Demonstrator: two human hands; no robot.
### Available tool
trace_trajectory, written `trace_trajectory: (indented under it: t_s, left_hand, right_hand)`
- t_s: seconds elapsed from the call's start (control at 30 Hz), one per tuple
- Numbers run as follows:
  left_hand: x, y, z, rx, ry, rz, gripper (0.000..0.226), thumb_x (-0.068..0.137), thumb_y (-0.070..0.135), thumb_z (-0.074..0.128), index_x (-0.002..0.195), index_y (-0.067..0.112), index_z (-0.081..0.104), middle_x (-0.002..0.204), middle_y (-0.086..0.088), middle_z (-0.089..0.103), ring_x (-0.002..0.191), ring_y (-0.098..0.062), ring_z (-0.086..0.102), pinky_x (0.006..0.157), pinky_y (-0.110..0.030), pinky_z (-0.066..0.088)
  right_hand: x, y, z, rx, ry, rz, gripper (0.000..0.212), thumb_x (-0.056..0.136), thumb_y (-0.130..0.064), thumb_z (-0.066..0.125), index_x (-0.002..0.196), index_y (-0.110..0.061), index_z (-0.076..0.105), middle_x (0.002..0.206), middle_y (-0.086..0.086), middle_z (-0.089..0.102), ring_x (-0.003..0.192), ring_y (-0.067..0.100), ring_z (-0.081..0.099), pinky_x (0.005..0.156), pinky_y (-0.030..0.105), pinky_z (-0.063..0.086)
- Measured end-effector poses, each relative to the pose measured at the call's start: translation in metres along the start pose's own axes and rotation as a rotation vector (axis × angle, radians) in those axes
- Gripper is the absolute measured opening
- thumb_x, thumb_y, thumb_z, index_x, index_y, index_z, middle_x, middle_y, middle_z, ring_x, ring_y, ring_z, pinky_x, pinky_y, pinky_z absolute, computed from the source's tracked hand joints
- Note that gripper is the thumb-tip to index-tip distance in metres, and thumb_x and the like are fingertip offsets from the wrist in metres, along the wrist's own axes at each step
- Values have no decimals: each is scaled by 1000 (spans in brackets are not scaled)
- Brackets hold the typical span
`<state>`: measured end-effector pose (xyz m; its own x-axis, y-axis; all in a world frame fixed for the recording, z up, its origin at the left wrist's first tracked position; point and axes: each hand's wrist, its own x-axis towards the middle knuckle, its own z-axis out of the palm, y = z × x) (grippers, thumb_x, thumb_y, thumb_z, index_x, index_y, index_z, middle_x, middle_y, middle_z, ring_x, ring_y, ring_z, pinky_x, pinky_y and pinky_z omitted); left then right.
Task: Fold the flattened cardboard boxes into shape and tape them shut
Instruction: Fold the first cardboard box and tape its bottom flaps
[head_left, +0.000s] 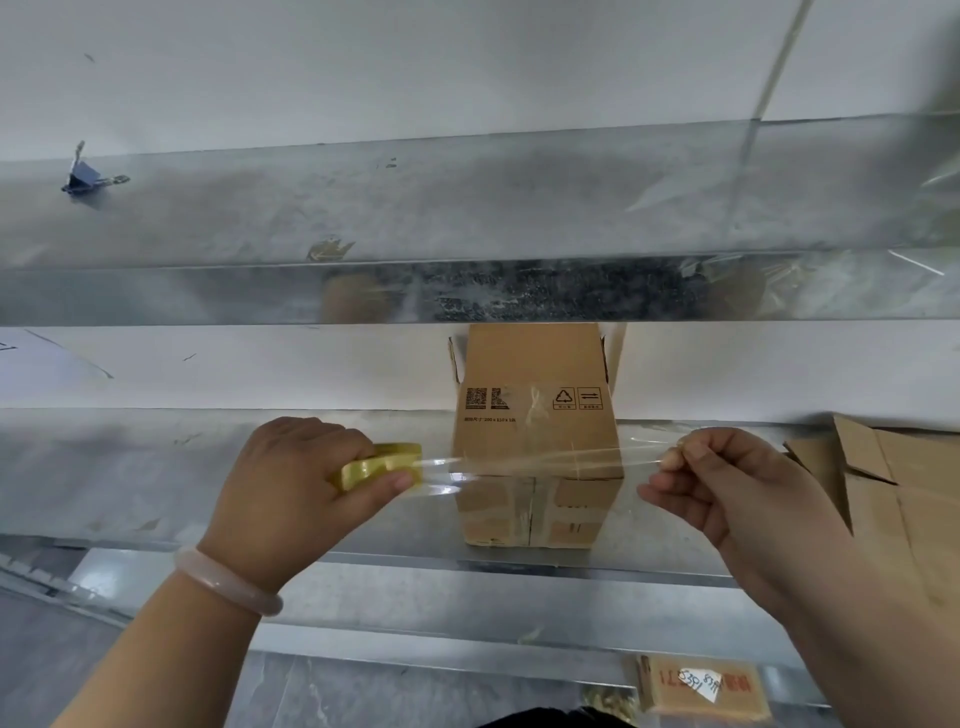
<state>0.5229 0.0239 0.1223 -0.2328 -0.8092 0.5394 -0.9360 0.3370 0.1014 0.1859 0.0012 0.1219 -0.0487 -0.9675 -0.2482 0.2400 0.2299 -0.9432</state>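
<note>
Two hands work closest to the lens, both raised over the front edge of the counter (130, 478). Left hand (291, 483) is curled round one yellow tape roll (374, 465), thumb pressed on its near side. Right hand (727, 483) pinches the free end of the tape between thumb and forefinger, its other fingers loosely curled.

One long galvanised counter runs the full width, with one upper shelf (467, 208) of the same metal above and behind it.

At the right edge, flattened cardboard (909, 493) lies on the counter; how many sheets are stacked there I cannot tell.

One folded cardboard box (535, 431) stands at the middle of the counter, between the two hands and just behind them. Its printed face is up, a seamed, already taped face is toward the camera, and two flaps splay outward at its far end under the shelf's lip.

One clear tape strip (519, 465) stretches taut from roll to right hand, across the box's near upper edge.

One small carton (701, 686) with a white handwritten label sits low down, below the counter.

One pale bracelet (228, 582) circles the left wrist.

One blue clip (83, 176) rests on the upper shelf, far left.
</note>
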Motion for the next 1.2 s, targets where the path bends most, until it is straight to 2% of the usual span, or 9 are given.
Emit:
trace_trajectory:
  t_s: [0.1, 0.2, 0.37, 0.73, 0.93, 1.07, 1.2]
  left_hand:
    - [-1, -1, 11, 53, -25, 18, 61, 89, 71, 34, 69, 23, 67, 59, 13, 55, 53, -11, 48, 64, -29, 39]
    - [0, 1, 25, 104, -9, 31, 54, 88, 65, 42, 74, 22, 70, 61, 9, 59, 56, -18, 55, 66, -31, 39]
    - [5, -2, 34, 134, -7, 45, 47, 85, 62, 47, 78, 23, 73, 61, 6, 60, 58, -21, 56, 68, -33, 39]
    - [9, -9, 49, 119, -66, 44, 53, 85, 67, 41, 80, 25, 74, 63, 8, 62, 59, -18, 57, 68, -34, 40]
    - [11, -11, 56, 77, -93, -11, 65, 86, 75, 29, 79, 27, 72, 65, 11, 62, 62, -17, 58, 69, -34, 40]
    - [13, -12, 62, 34, -117, -31, 64, 85, 77, 28, 81, 30, 71, 66, 13, 63, 63, -15, 58, 69, -33, 38]
    - [14, -14, 67, -11, -157, -65, 64, 83, 79, 26, 78, 31, 68, 67, 15, 61, 63, -10, 53, 69, -31, 34]
  right_hand:
    - [3, 7, -4, 4, 46, -1, 22, 100, -2, 44, 85, -2, 61, 70, 9, 66, 64, 19, 68, 73, 36, 62]
    - [7, 15, -6, 37, 90, 7, 22, 101, -2, 44, 85, -3, 60, 69, 8, 65, 63, 18, 67, 72, 36, 62]
    - [8, 27, -6, 59, 123, 22, 20, 101, -2, 44, 89, -2, 59, 70, 9, 65, 64, 19, 66, 67, 32, 61]
    - [16, 42, 3, 178, 183, 95, 21, 104, -3, 39, 89, -3, 54, 71, 9, 57, 60, 16, 56, 66, 34, 62]
    - [24, 47, 5, 190, 207, 158, 27, 104, -5, 40, 82, -5, 54, 66, 6, 56, 58, 15, 52, 65, 35, 58]
    - [31, 55, 7, 193, 224, 249, 21, 103, -8, 44, 87, -5, 57, 66, 7, 55, 58, 15, 51, 68, 37, 57]
    - [37, 70, 16, 128, 214, 302, 21, 103, -9, 47, 86, -5, 59, 63, 5, 56, 54, 13, 52, 63, 34, 54]
